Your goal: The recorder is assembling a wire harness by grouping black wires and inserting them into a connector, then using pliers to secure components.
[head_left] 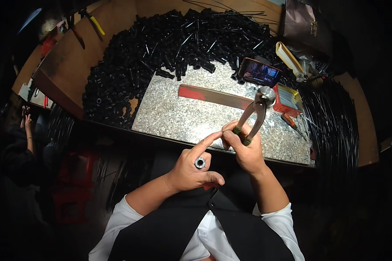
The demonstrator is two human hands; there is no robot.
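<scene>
My right hand [247, 153] is closed around the green-gripped handles of a pair of pincers [258, 111], whose rounded metal jaws point away from me. My left hand [190, 170] has its lower fingers curled around a small tube-shaped part [200, 162], its round, dark-centred end facing up. The left index finger stretches to the right fingertips, and the thumb stands apart from it. Whether anything small sits between the meeting fingertips is hidden. Below the left thumb hang a bit of red and a dark curved strand [212, 198].
Black tubular parts [183, 39] are heaped behind the speckled board [161, 104], which bears a flat bar [215, 96]. Rightward are a phone [260, 71], a red box [287, 101], an orange-handled screwdriver [292, 123] and thin dark rods [335, 117]. Another person's hand [28, 124] shows far left.
</scene>
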